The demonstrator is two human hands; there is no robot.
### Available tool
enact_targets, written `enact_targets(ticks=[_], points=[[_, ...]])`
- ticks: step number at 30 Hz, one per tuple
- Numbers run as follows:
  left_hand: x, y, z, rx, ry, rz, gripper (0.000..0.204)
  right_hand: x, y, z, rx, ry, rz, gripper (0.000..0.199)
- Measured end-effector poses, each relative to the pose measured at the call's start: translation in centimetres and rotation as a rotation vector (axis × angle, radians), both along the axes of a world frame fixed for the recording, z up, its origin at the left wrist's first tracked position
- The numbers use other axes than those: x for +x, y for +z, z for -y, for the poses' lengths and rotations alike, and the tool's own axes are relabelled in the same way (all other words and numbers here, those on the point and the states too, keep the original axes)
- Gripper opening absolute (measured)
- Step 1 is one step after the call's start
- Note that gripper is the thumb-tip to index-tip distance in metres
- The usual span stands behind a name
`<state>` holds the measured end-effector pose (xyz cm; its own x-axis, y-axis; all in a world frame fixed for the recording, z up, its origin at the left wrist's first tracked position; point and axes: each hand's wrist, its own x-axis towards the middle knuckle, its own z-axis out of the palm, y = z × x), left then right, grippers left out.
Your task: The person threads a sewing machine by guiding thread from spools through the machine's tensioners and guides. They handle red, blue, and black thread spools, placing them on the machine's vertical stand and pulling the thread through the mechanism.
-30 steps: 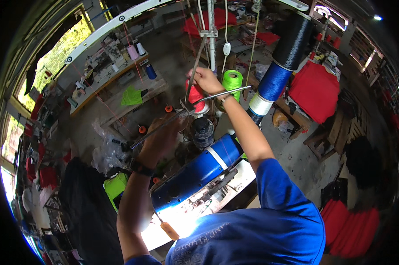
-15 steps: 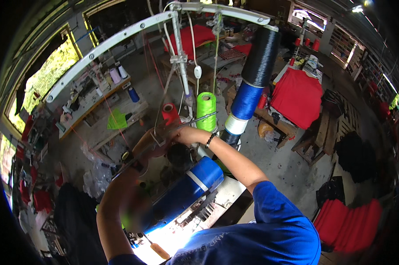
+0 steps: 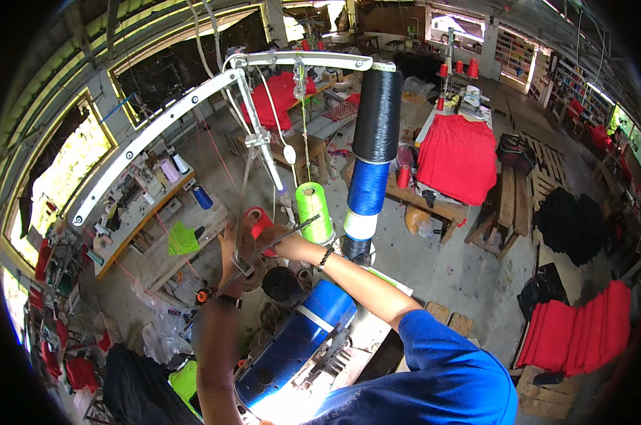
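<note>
Right hand (image 3: pixel 290 248) and left hand (image 3: pixel 229 256), opening and hold unclear, closely flank the red spool (image 3: pixel 263 224).

Red thread spool (image 3: pixel 263 224), just left of the frame's centre. Vivid red, thread wound round a hollow core; the core's dark hole shows in the upper end, ringed by red. Open end faces up towards me. Axis slants in the frame: top to the upper left, base to the lower right; true tilt, if any, can't be judged. Lower part shadowed and partly covered, so the base can't be made out.
</note>
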<state>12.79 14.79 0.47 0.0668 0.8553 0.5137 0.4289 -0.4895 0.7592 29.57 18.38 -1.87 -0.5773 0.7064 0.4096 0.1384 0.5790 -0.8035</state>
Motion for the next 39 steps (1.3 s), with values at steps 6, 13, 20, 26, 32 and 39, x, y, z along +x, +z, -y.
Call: enact_targets(ticks=[6, 13, 20, 26, 32, 39], points=[[0.2, 1.2, 2.0, 0.153, 0.016, -0.388, 0.018, 0.3, 1.6, 0.4, -0.893, 0.268, -0.965, 0.018], [-1.6, 0.9, 1.6, 0.145, -0.090, -0.745, 0.034, -1.8, 1.1, -2.4, -0.126, -0.199, -0.211, 0.015], [-0.2, 3.3, 4.9, 0.504, 0.135, -1.051, 0.046, -1.4, 1.3, -3.3, 0.274, -0.551, 0.179, 0.035], [-6.3, -0.4, 9.6, 0.447, 0.265, -1.130, 0.039, -3.6, -0.9, -5.0, 0.182, -0.510, 0.286, 0.067], [-10.1, 1.2, 17.7, 0.171, 0.190, -1.093, 0.052, -1.5, 3.8, -2.4, 0.110, -0.654, 0.097, 0.058], [-12.4, 5.8, 24.5, 0.067, 0.098, -1.082, 0.047, 5.8, 6.6, 5.4, 0.240, -0.818, -0.279, 0.060]])
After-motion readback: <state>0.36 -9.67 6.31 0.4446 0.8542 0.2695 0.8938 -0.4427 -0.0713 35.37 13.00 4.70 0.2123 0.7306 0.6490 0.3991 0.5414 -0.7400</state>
